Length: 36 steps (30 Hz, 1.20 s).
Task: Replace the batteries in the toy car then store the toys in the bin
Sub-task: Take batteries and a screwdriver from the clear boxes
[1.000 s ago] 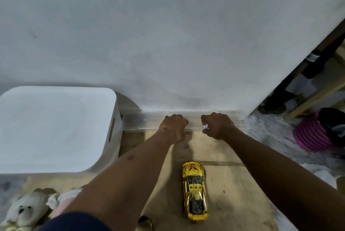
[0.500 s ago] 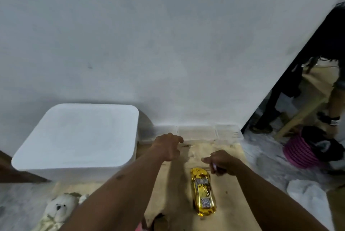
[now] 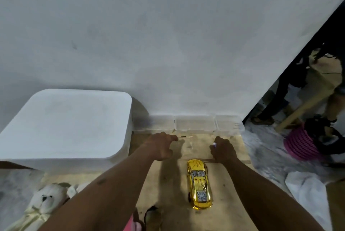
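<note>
A gold toy car (image 3: 198, 186) stands on a wooden board (image 3: 233, 178), nose toward the wall. Just beyond its nose, my right hand (image 3: 223, 149) rests on the board with its fingers curled; a small shiny object (image 3: 214, 144) glints at the fingertips, and I cannot tell what it is. Left of the car, my left hand (image 3: 160, 146) hovers with its fingers spread and loosely bent, holding nothing. The white bin (image 3: 65, 128) with its lid on stands at the left. A white teddy bear (image 3: 44, 202) lies at the bottom left.
A clear compartment box (image 3: 194, 124) sits against the white wall beyond both hands. A pink basket (image 3: 300, 145) and a white cloth (image 3: 308, 191) lie on the floor at right, near another person's legs (image 3: 336, 100). Something pink (image 3: 130, 225) shows at the bottom edge.
Both hands have drawn back from the clear box at the wall. The left hand has gone from a fist to spread fingers. The view has tilted up.
</note>
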Available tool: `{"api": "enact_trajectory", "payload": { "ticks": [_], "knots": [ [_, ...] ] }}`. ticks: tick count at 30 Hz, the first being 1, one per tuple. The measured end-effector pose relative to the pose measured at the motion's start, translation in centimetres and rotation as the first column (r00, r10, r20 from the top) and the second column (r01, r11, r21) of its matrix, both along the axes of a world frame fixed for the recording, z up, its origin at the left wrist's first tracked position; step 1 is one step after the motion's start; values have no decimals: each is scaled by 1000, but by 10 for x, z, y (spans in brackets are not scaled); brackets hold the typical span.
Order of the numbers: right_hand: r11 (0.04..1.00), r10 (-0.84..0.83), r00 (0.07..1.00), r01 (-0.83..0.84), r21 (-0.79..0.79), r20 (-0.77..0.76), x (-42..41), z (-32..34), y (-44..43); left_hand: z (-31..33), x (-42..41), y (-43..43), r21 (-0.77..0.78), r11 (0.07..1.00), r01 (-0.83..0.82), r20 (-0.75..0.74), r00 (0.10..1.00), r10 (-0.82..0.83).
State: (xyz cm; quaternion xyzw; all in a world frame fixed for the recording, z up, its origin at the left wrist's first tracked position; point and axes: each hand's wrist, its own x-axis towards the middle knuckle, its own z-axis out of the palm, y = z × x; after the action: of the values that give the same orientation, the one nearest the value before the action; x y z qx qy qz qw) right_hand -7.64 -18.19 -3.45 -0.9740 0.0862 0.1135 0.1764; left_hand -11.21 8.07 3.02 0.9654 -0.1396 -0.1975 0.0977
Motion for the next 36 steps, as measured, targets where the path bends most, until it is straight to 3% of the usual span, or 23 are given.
{"api": "enact_trajectory", "payload": {
  "ticks": [4, 10, 17, 20, 26, 36],
  "knots": [
    [998, 37, 999, -38, -51, -16, 5, -14, 5, -14, 7, -1, -25, 999, -36, -66, 997, 34],
    [998, -12, 999, 9, 64, 37, 1, -23, 1, -18, 8, -1, -23, 997, -68, -87, 994, 65],
    [994, -9, 1000, 9, 108, 0, 1, -27, -8, -22, 9, 0, -60, 996, -70, -102, 993, 64],
    [990, 63, 998, -62, 130, -1, -5, -25, -17, -22, 8, 1, -45, 998, -45, -79, 996, 41],
    [907, 418, 905, -410, 100, -78, -29, -13, -43, -8, 5, 6, -64, 998, -26, -35, 999, 24],
    [892, 447, 878, -453, 8, -169, -24, -11, -34, -2, 0, 11, -40, 999, -4, -3, 1000, 4]
  ]
}}
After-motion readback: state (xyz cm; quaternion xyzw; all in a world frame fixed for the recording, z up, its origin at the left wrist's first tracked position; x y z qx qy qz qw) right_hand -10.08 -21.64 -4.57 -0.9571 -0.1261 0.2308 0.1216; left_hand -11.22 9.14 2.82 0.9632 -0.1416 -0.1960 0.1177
